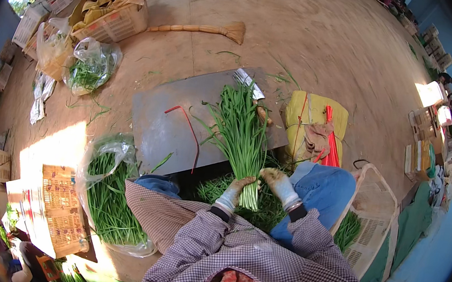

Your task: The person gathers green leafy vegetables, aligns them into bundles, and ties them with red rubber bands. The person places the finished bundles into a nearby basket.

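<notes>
My left hand (239,192), gloved, grips a bunch of long green stalks (240,137) near its pale base, above loose trimmed greens (209,189) between my knees. My right hand (279,186), also gloved, has curled fingers beside the bunch's right side; what they hold is hidden. The leafy tops rest on a grey metal board (156,141), over a white-wrapped item with a wooden part (262,114). A bent red strip (193,137) lies on the board.
Bagged greens (113,200) and a plastic crate (63,203) are left; another crate (366,235) is right. A yellow bundle with red strips (301,116) lies beyond my right knee. A straw broom (230,32), bags (92,70) and stacked crates line the background, with other people along the walls.
</notes>
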Demonstrator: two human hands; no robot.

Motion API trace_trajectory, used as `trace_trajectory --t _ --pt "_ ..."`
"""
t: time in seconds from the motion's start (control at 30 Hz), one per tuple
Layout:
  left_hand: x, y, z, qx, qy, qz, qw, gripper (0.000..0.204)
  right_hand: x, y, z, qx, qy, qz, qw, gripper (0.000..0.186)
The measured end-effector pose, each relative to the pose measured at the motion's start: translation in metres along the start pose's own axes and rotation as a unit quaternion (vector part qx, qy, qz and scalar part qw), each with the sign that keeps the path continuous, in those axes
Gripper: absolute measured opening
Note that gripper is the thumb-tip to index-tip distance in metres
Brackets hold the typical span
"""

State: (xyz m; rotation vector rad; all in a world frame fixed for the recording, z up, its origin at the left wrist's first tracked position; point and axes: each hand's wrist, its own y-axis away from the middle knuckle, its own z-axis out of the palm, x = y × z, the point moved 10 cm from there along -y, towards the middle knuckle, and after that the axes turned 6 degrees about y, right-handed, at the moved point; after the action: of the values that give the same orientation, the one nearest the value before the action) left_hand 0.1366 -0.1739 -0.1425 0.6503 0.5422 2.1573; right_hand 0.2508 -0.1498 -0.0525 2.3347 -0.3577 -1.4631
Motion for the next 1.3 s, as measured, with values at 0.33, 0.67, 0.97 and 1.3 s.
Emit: trace_trajectory --t 0.33,0.67,0.97,1.3 --pt "0.058 0.024 0.048 0.189 -0.591 0.13 0.774 0.086 -0.043 -0.047 0.022 0.04 -0.246 0.015 0.968 0.065" --pt "0.162 0.004 0.119 -0.099 -0.411 0.395 0.816 0.092 -0.131 -0.042 -0.031 0.17 0.02 -0.422 0.89 0.041" --pt "0.16 -0.04 0.089 -0.238 0.015 0.15 0.96 0.044 -0.138 -0.079 -0.024 0.091 0.087 -0.362 0.924 0.093" --pt "0.198 -0.022 0.11 0.046 -0.158 0.233 0.959 0.03 -0.098 -0.093 0.025 -0.15 -0.183 -0.144 0.961 0.061"
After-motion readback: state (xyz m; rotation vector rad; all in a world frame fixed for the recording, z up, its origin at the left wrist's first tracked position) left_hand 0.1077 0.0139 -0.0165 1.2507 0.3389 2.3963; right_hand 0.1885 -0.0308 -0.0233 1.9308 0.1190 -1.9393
